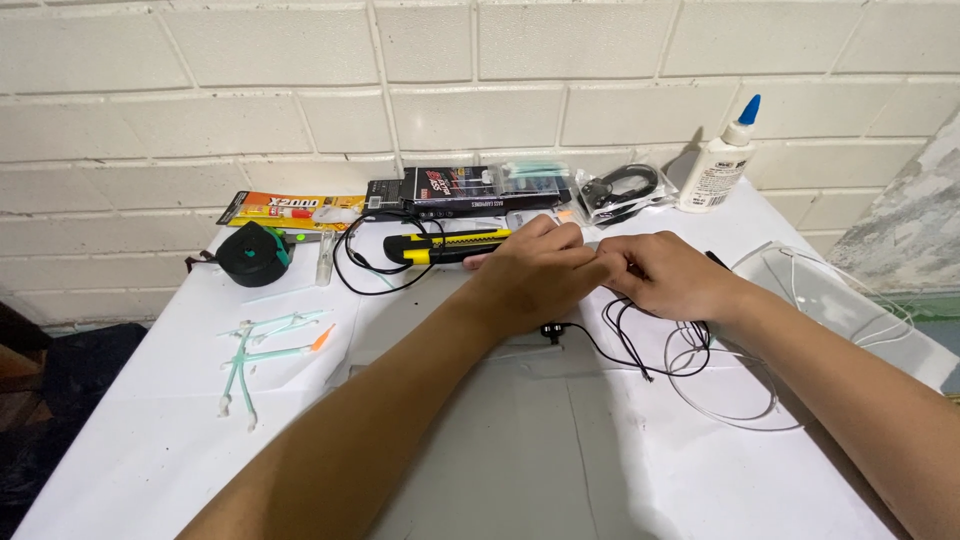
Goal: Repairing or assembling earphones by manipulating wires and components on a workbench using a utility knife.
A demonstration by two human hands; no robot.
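The left hand (535,268) and the right hand (668,275) are met fingertip to fingertip near the middle of the tabletop (520,460). A thin black cable (625,345) is pinched where the two grips meet; both grips are narrow, closed on the cable, though the exact contact is hidden by the fingers.

From the grip the cable falls toward the person in loose loops under the right hand, and a small black earbud (551,329) is seen at its end, just below the left wrist. A clear thin wire (725,395) is looped under and beyond the cable.

Just beyond the left grip a yellow-and-black knife (445,246) is laid, near the fingertips but apart from them. Beyond it, against the brick wall (300,100), a black box (450,188), a glue pack (290,208) and a bagged black cord (620,190) are lined up. A white glue bottle (718,165) is stood upright beyond the right grip, close to the wall.

Well to the left of the grips, a black tape measure (252,253) and pale green plastic sprues (265,350) are spread. To the right of the right grip a clear plastic sheet (810,285) lies at the tabletop's right edge.

Open room is left on the near side of the grips, between the forearms, and along the near left edge.
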